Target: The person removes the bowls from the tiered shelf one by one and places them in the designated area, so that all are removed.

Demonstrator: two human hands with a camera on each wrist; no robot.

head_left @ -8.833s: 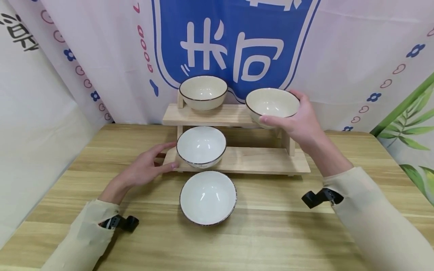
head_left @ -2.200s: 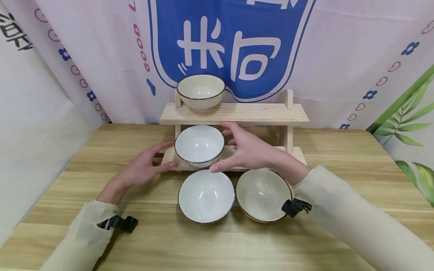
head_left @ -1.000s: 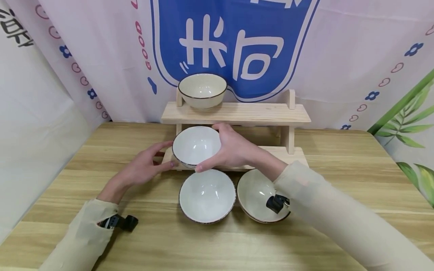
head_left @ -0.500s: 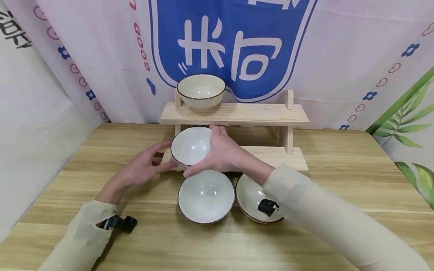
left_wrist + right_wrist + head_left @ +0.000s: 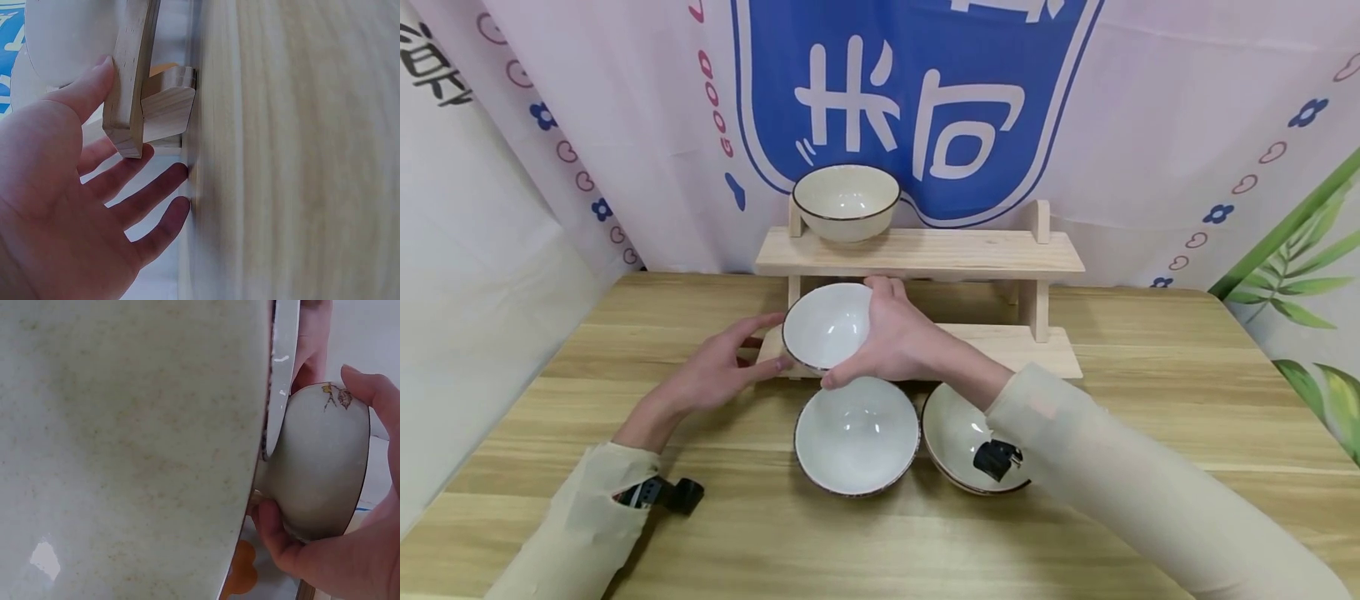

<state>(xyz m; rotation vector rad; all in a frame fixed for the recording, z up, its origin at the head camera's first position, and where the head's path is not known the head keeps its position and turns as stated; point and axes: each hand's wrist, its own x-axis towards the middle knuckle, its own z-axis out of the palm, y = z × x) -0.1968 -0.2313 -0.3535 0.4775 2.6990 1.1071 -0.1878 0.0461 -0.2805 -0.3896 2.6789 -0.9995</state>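
Observation:
My right hand [image 5: 891, 337] grips a white bowl [image 5: 827, 329] with a dark rim at the left of the lower shelf. In the right wrist view, thumb and fingers curve round the bowl [image 5: 322, 462], whose side bears a small plant drawing. My left hand [image 5: 718, 367] holds the left end of the two-tier wooden rack [image 5: 1000, 346]; in the left wrist view the thumb presses the shelf edge [image 5: 128, 94], other fingers spread behind and below it. Whether the gripped bowl touches the shelf is hidden.
A cream bowl [image 5: 847, 204] stands on the upper shelf's left. On the table [image 5: 737, 517], before the rack, sit a white bowl [image 5: 857, 442] and a cream bowl [image 5: 958, 442], partly under the right forearm. A printed curtain [image 5: 1150, 125] hangs behind.
The cream bowl from the upper shelf's right now sits on the table. My right hand then took hold of the lower-shelf white bowl, which shifted slightly left, then slightly back right.

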